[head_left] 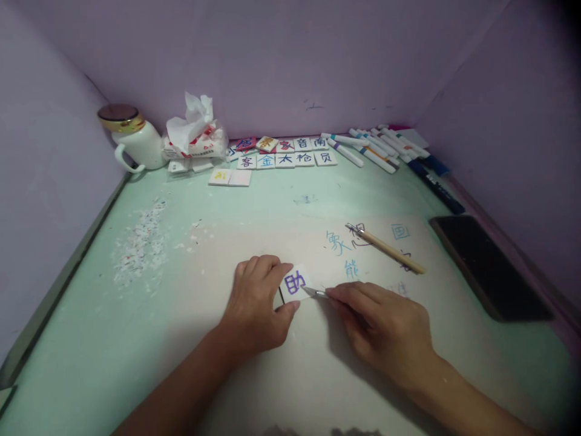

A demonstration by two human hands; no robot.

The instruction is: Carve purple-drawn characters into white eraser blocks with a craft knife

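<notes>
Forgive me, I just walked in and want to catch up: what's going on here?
A person's left hand steadies a small white square tile marked with a purple character between its fingers. The right hand holds a slim silver metal blade tool, its tip at the character's right side. A tan, stick-shaped tool lies beyond the right hand. Pale scraps are heaped on the left of the light green tabletop, and more lettered square tiles lie along the back.

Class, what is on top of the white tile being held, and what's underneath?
On the white tile is a purple character, and the knife in the right hand reaches over its edge. Its underside and whatever lies beneath are covered.
</notes>
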